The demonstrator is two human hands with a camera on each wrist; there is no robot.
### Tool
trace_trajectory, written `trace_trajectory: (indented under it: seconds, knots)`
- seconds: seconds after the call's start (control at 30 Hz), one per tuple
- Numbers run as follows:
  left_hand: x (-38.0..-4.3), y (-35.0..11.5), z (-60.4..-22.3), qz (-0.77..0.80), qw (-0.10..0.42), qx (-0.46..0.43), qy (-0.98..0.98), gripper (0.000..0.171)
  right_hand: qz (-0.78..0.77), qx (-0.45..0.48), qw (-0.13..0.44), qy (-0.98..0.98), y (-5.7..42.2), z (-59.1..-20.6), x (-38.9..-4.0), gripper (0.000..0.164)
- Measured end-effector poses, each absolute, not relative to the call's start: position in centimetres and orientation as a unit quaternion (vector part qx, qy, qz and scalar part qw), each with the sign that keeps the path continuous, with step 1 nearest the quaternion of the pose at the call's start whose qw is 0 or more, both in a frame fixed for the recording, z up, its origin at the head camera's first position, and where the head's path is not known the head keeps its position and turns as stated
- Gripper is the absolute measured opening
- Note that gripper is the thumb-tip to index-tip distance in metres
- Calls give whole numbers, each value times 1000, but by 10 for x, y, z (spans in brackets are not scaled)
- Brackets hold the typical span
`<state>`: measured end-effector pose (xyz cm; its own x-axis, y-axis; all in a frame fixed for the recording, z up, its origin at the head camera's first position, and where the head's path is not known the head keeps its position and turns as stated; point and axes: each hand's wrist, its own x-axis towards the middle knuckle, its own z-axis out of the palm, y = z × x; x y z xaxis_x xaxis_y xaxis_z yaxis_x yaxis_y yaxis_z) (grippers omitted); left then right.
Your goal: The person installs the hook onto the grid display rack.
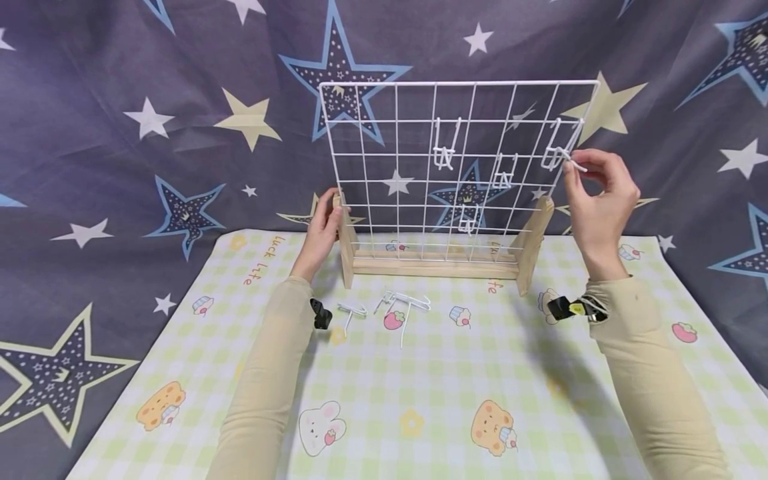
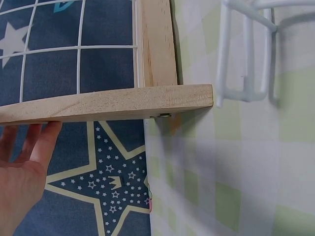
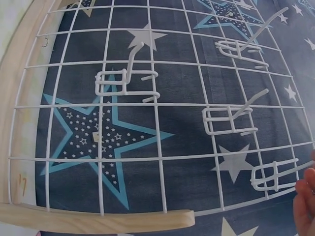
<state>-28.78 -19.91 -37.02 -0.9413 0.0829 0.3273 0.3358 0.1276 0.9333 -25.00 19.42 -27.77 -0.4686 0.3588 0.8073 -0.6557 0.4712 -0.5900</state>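
A white wire grid panel stands upright in a wooden stand. Near its right edge, my right hand pinches the prong of a white wire hook, whose frame lies against the grid; the right wrist view shows this hook with my fingertips at its prong. On the other side, my left hand rests against the stand's left post. In the left wrist view its fingers look nearly straight, tips at the post's outer face. Three more hooks hang on the grid, including one upper middle.
Loose white hooks lie on the table before the stand, a small one at left and larger ones beside it. A green checked cloth covers the table. Behind the grid hangs a dark star-patterned curtain.
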Motion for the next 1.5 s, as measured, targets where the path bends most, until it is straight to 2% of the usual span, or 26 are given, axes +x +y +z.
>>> trace_trajectory:
  seconds: [0.2,0.4,0.67,0.9,1.27,1.5]
  knots:
    - [-288,-200,-370,-647,97,-138,-743,45,520,114,482,-696,184,-272,-236,13]
    - [-288,-200,-371,-650,97,-141,-740,45,507,124,468,-713,190,-285,-241,15]
    - [-289,-199,-371,-654,100,-146,-736,44,620,59,370,-689,214,-320,-273,16]
    - [-287,-199,-371,-642,100,-143,-747,46,660,28,321,-679,222,-336,-282,19]
    - [-287,-198,-370,-645,102,-144,-743,45,643,20,297,-706,222,-350,-287,20]
    - [-287,-198,-370,-649,98,-146,-740,45,616,21,267,-741,227,-360,-291,30]
